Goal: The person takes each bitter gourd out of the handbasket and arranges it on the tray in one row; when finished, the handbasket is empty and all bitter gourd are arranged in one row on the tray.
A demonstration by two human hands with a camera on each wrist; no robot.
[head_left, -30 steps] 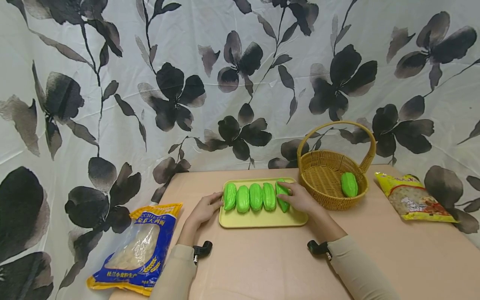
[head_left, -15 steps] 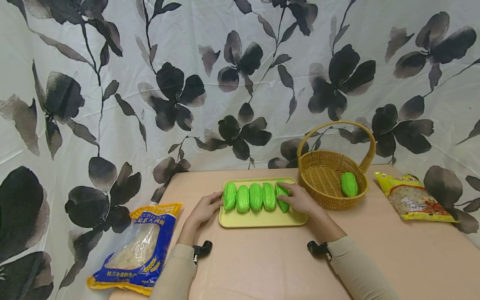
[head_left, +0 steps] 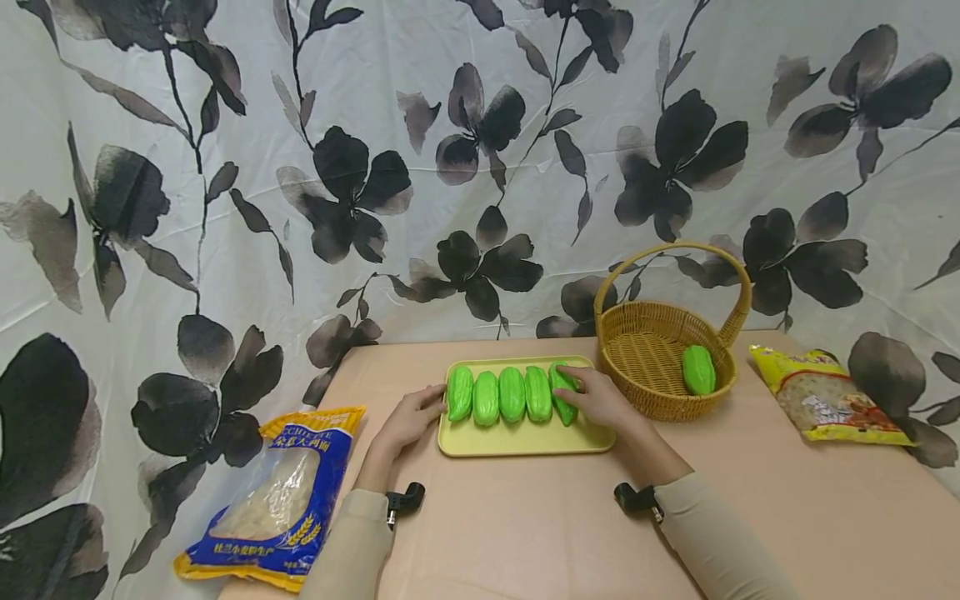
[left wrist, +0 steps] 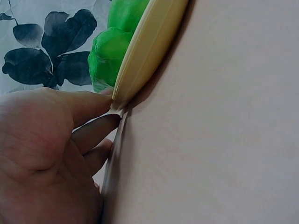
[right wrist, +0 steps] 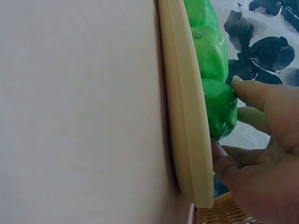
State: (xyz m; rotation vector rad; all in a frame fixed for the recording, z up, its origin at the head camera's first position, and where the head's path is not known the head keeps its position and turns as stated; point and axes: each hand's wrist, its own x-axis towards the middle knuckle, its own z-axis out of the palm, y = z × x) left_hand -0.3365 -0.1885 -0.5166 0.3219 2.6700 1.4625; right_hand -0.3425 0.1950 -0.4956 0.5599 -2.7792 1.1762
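Several green, ribbed, oblong vegetables [head_left: 512, 395] with a shiny, plastic-like surface lie side by side on a pale yellow tray [head_left: 525, 443]. My left hand [head_left: 407, 419] pinches the tray's left rim, thumb on top and fingers beneath in the left wrist view [left wrist: 42, 140]. At the other end, the fingers of my right hand [head_left: 603, 402] curl round the rightmost green vegetable [right wrist: 219, 109], thumb on one side and fingers on the other. That vegetable leans slightly and still rests low within the tray. Part of it is hidden behind my fingers in the head view.
Right of the tray stands a wicker basket [head_left: 645, 404] with a tall handle, one similar green vegetable [head_left: 699, 370] inside. A yellow food packet [head_left: 832, 396] lies farther right. On the left is a blue and yellow pasta bag [head_left: 273, 500]. A floral cloth [head_left: 480, 208] hangs behind the table.
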